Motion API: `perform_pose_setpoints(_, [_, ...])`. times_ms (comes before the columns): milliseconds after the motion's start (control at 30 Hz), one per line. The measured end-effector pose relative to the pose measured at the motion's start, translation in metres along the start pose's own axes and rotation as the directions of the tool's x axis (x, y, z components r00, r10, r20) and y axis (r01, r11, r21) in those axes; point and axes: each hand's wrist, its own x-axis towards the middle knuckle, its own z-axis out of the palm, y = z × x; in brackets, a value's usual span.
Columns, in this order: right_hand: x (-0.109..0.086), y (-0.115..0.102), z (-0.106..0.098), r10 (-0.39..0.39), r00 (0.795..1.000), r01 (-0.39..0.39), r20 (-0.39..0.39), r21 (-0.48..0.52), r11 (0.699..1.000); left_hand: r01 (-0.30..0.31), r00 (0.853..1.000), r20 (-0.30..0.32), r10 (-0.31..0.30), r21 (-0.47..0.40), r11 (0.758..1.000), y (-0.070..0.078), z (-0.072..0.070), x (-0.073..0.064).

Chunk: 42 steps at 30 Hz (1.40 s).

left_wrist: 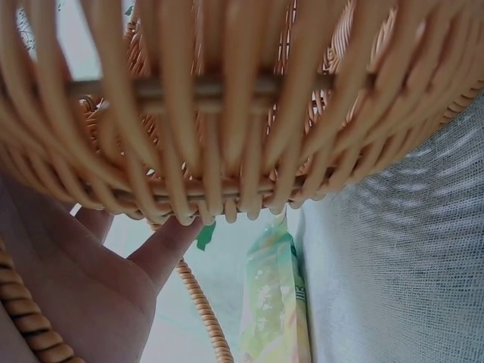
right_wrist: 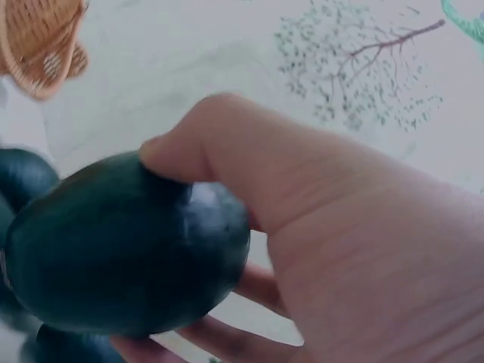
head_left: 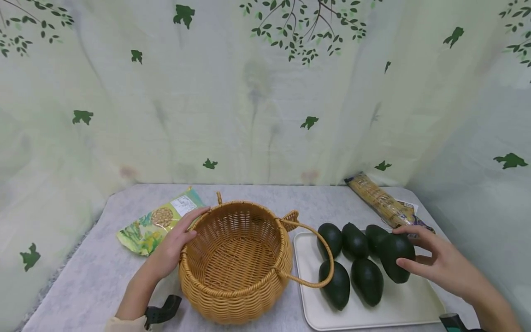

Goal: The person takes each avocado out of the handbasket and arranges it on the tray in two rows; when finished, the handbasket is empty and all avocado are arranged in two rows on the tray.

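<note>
A round wicker basket point(head_left: 234, 263) stands mid-table, its loop handle point(head_left: 329, 258) swung out to the right over a white tray point(head_left: 398, 309). My left hand point(head_left: 176, 242) rests on the basket's left rim, fingers fairly straight; the left wrist view shows the hand point(left_wrist: 98, 280) against the woven wall point(left_wrist: 227, 113). In my right hand point(head_left: 435, 258) a dark green avocado point(head_left: 396, 257) is held between thumb and fingers, above the tray's right part. The right wrist view shows that avocado point(right_wrist: 128, 249) close up. Several more avocados point(head_left: 367, 281) lie on the tray.
A green-yellow printed bag point(head_left: 162, 219) lies behind my left hand. At the back right is a long pack of what looks like noodles point(head_left: 379, 200). A pale leaf-printed curtain point(head_left: 265, 115) closes off the back and sides of the grey cloth-covered table point(head_left: 95, 272).
</note>
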Motion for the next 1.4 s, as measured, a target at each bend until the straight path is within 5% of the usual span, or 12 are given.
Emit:
perform_pose_setpoints(300, [-0.013,0.025,0.006,0.189,0.981,-0.181,0.042,-0.143,0.973,-0.009,1.000,0.007,0.009,-0.004,1.000,0.001,-0.002,0.002])
perform_pose_setpoints(733, [-0.011,0.028,0.021,0.218,0.972,-0.193,0.092,-0.223,0.956,-0.018,1.000,0.008,0.019,-0.010,1.000,0.004,-0.005,0.001])
perform_pose_setpoints(1400, [-0.013,0.029,0.025,0.218,0.971,-0.199,0.103,-0.169,0.965,0.017,1.000,0.008,-0.017,0.000,1.000,0.001,-0.009,0.000])
